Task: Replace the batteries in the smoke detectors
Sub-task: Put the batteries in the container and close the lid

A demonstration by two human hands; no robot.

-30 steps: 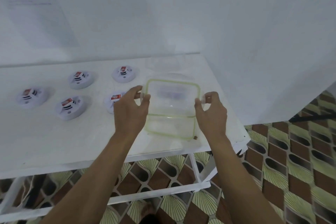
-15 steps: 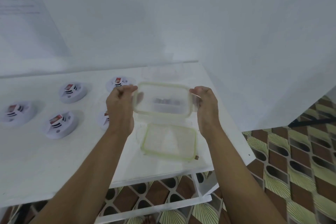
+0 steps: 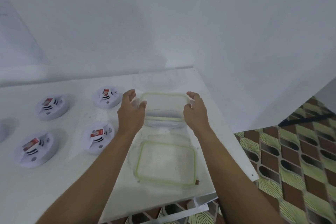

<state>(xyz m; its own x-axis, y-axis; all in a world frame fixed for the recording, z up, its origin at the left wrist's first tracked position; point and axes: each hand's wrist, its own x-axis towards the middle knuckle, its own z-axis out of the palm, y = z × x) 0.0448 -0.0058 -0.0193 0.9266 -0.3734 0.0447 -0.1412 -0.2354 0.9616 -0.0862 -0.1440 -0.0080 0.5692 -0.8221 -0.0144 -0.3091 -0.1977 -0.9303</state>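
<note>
Clear container [image 3: 163,107] with a green-edged rim is noted on, or just above, the white table [image 3: 60,183]. Its long axis runs left to right, with one short end presented to each hand.

The left hand [image 3: 131,112] is curled round the left end, thumb on the near corner and fingers over the far side. The right hand [image 3: 195,112] is curled likewise round the right end, with a pale latch flap pinched. (Motion blur: how firm either hold is cannot be told.) The contents cannot be made out.

A loose lid [image 3: 165,163] lies flat just nearer than the container and apart from it. A fainter second tub [image 3: 154,81] is seen just behind the container.

All smoke detectors lie left of the container.
- The far-row detector [image 3: 106,97] is just beside the left hand.
- The near-row detector [image 3: 98,137] is beside the left forearm.
- Two more [image 3: 51,106] [image 3: 34,149] are placed farther left.

A red label is carried on each detector, but no writing or brand can be read.

Any batteries drawn from the container would need to be carried leftward. The left hand is judged the nearer.
</note>
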